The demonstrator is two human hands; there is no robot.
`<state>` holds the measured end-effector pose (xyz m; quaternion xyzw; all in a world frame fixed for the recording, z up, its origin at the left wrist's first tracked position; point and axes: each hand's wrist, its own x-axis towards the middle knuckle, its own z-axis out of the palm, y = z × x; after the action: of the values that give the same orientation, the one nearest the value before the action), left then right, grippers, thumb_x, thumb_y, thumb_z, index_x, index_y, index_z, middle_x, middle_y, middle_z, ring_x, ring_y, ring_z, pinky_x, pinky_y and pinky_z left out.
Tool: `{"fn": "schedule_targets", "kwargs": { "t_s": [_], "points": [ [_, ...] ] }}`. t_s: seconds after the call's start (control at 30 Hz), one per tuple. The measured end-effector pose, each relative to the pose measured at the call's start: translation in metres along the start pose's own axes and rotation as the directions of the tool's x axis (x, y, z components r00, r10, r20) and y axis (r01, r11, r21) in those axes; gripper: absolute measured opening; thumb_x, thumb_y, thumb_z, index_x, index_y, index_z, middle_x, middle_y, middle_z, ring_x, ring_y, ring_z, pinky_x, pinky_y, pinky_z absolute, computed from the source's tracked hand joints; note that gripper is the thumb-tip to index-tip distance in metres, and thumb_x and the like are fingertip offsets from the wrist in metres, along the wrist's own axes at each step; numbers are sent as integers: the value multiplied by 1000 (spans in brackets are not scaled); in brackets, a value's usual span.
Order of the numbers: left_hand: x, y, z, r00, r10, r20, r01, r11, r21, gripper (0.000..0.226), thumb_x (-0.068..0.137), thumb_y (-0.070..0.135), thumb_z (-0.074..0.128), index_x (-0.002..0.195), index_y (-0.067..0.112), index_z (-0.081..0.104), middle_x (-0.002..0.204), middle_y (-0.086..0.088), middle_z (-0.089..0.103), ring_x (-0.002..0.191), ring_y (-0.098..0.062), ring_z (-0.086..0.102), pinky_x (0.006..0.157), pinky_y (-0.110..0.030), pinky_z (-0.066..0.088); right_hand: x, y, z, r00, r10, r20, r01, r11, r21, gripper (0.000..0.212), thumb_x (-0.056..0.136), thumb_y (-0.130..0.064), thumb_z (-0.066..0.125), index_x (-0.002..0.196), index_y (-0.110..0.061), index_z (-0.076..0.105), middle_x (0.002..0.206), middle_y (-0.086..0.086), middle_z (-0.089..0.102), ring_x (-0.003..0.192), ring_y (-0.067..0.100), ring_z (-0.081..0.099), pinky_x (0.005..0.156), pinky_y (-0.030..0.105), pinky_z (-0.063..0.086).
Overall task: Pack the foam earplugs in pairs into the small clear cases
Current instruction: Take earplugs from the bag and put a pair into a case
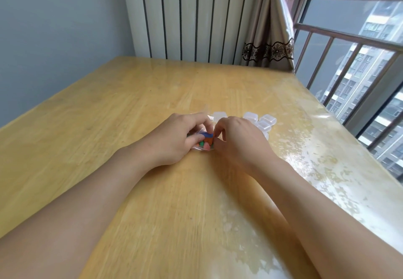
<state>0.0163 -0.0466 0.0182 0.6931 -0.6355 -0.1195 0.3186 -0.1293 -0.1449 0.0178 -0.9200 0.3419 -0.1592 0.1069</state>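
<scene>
Where the wooden table [109,108] meets a grey wall on the left, its bare top stretches toward the middle, and two bare forearms reach in from the near edge. The left hand [174,139] lies knuckles up, its fingers and thumb curled down and pinching a small clear plastic bag [201,147] that rests on the tabletop. Inside the bag sit the foam earplugs [206,140] in blue, orange, green and pink, bunched together; they are too small and too covered to tell which way any one points or how its long axis runs. Just to the right, the right hand [237,134] meets the same bag, its thumb and forefinger pinching the bag's edge while the other fingers curl loosely. Beyond and to the right of that hand, a cluster of small clear cases [262,122] stands on the table, touching one another, lids closed as far as can be seen. Behind the table rise a white radiator [196,17] and a beige curtain [270,38]. At far right is a window railing [349,45].
</scene>
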Motion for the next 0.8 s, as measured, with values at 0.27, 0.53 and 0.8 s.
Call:
{"fn": "schedule_targets", "kwargs": {
  "t_s": [0.27,0.53,0.8],
  "points": [
    [0,-2,8,996,-16,-84,19,999,39,14,92,25,69,103,33,67,75,13,63,71,-4,57,68,-28,46,0,-1,3,1000,-7,-12,7,999,48,17,91,-21,62,101,-23,76,89,4,69,88,27,62,66,38,47],
    [3,11,23,938,-223,-265,227,974,-17,17,73,28,79,81,30,64,75,13,68,75,-12,65,72,-37,57,-1,1,3,993,65,-96,-51,988,143,9,83,-25,74,90,-21,78,81,-1,71,86,21,64,68,35,51],
    [2,8,20,949,-244,-200,220,966,-134,17,76,15,79,80,26,66,67,10,72,72,-10,72,77,-42,60,-1,-2,5,996,74,-54,-64,984,168,19,85,-22,71,102,-20,78,86,-4,68,89,22,65,68,34,50]
  ]
}}
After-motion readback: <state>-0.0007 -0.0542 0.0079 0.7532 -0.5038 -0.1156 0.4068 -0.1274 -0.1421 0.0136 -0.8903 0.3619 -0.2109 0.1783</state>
